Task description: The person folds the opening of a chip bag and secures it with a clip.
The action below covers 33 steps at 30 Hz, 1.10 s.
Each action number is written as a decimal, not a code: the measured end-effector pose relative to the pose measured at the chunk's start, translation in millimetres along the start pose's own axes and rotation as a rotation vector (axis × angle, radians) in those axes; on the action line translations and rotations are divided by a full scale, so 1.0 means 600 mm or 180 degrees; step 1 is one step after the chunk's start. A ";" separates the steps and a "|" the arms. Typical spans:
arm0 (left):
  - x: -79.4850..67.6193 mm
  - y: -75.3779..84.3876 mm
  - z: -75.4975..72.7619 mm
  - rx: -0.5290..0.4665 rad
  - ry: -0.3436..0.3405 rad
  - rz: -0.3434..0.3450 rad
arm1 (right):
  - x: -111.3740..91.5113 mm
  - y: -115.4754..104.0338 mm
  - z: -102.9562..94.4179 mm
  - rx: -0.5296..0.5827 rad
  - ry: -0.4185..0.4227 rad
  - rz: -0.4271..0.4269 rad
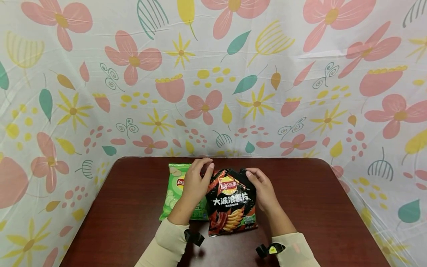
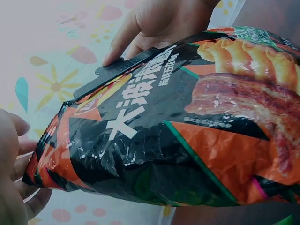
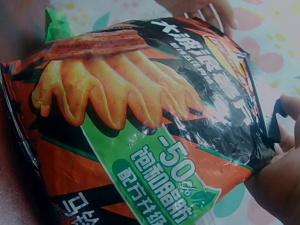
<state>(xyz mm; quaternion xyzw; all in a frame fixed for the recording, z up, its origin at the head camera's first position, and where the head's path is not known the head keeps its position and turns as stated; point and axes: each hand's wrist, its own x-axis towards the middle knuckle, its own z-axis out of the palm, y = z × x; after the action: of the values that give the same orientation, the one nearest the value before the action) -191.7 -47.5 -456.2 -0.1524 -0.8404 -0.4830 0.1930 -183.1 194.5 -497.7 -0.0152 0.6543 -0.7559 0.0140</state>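
A black and orange chip bag [image 1: 231, 204], printed with bacon and wavy chips, stands tilted between my hands. Along its top edge lies a black bag clip [image 1: 237, 173], also visible as a dark strip [image 2: 117, 70] in the left wrist view. My right hand [image 1: 265, 189] pinches the clip's right end, with its fingers behind the bag's upper corner. At the opposite top corner, my left hand [image 1: 197, 181] holds the bag, fingers [image 2: 37, 201] curled behind it. Partly covered by the left hand and the black bag, a green chip bag [image 1: 170, 196] lies to the left.
The dark red-brown tabletop [image 1: 126, 211] has rounded far corners. Behind it hangs a white cloth [image 1: 207, 55] with flowers and leaves, which also runs along both sides. Each sleeve cuff has a black wrist camera [image 1: 194, 237] near it.
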 end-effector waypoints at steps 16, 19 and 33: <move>-0.005 -0.013 0.003 -0.0701 -0.0076 -0.0277 | 0.000 -0.011 -0.002 0.0503 -0.0030 -0.0178; -0.007 -0.014 0.005 -0.0774 -0.0116 -0.0303 | 0.000 -0.013 -0.003 0.0537 -0.0031 -0.0185; -0.027 -0.029 0.020 -0.0967 -0.0405 -0.0682 | 0.002 -0.030 -0.014 0.0734 0.0041 -0.0306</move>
<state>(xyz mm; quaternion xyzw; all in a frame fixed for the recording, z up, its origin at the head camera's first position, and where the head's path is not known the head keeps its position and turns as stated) -187.6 -46.7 -482.4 -0.1197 -0.7798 -0.6114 0.0617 -184.5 205.7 -481.2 -0.0399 0.5617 -0.8260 -0.0249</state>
